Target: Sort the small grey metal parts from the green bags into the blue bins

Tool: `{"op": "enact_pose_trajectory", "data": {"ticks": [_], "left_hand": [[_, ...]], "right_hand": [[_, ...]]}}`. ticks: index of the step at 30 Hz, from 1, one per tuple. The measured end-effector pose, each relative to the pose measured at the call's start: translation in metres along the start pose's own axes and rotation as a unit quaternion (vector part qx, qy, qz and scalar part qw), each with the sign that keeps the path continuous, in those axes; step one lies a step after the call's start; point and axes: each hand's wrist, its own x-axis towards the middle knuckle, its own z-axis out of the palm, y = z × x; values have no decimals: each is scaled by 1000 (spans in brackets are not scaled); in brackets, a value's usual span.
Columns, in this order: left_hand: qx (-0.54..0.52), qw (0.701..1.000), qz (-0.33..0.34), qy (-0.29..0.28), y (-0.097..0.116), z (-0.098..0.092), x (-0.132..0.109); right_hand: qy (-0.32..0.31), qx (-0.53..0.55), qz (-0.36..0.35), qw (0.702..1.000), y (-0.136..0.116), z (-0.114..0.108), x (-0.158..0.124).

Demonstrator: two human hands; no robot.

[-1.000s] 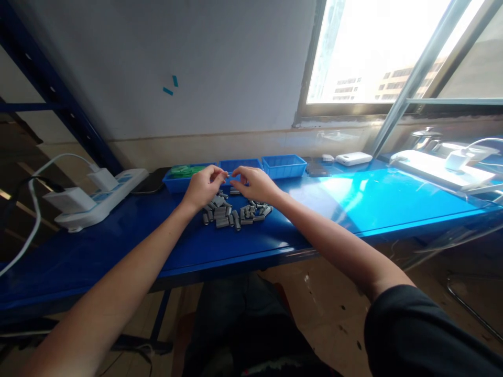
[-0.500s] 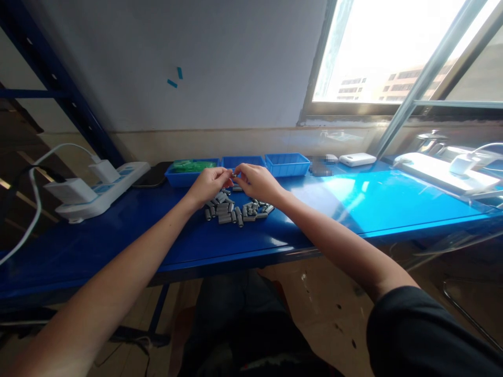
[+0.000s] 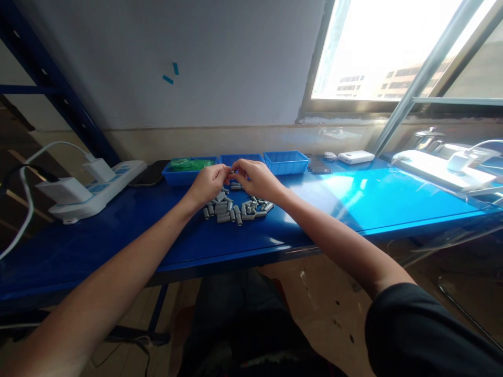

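My left hand (image 3: 210, 182) and my right hand (image 3: 253, 179) meet fingertip to fingertip above a blue table (image 3: 188, 235). Both are closed in a pinch around a small metallic piece (image 3: 232, 171), mostly covered by the fingers, so its kind does not show. Below them lies a loose pile of short grey metal cylinders (image 3: 223, 210), spread out between the two wrists. One more grey cylinder (image 3: 236, 186) lies just under the right fingers. Behind the left hand stands a blue bin holding green pieces (image 3: 184, 164).
Two more blue bins stand along the wall, a middle one (image 3: 241, 158) and a right one (image 3: 286, 163). A white power strip (image 3: 98, 193) with plugged adapters is at left, beside a dark phone (image 3: 149, 174). A white box (image 3: 356, 157) and another power strip (image 3: 444, 170) are at right.
Both hands stay pinched together over the pile, with the fingers shifted slightly around the small piece. The whole view has moved a little.
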Motion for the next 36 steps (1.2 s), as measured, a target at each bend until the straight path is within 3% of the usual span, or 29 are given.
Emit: {"op": "enact_pose_trajectory", "data": {"ticks": [4, 6, 10, 12, 14, 16, 18, 23, 26, 28, 31, 34, 36], "left_hand": [[-70, 997, -12, 0, 8, 0, -2], [-89, 995, -14, -53, 14, 0, -5], [3, 970, 67, -235, 26, 2, -12], [37, 950, 104, -292, 29, 3, -15], [46, 942, 117, -310, 27, 5, -15], [52, 945, 117, -300, 22, 7, -13], [58, 956, 109, -266, 16, 8, -10], [5, 999, 8, -50, 2, 3, -2], [-117, 991, -54, 41, -1, -1, 1], [-195, 976, -82, 59, -1, -1, 2], [-256, 961, -95, 42, 2, 2, 1], [-262, 961, -87, 26, 4, 5, 0], [-212, 975, -70, 11, 5, 4, -2]], "right_hand": [[0, -14, -16, 1000, -2, -24, 3], [36, -43, 14, 998, 11, -42, 4], [137, -153, 179, 962, 69, -70, -3], [107, -197, 276, 935, 96, -75, -9], [81, -207, 320, 921, 107, -74, -12], [79, -180, 300, 933, 99, -68, -11], [72, -125, 235, 961, 77, -58, -7], [9, -25, 46, 999, 15, -30, 1], [8, -17, 1, 1000, 1, -16, -1], [13, -26, 0, 1000, -1, -9, -3], [21, -36, 4, 999, -1, -4, -5], [37, -47, -7, 998, -6, -12, -4], [67, -69, -10, 995, -9, -25, -2]]}}
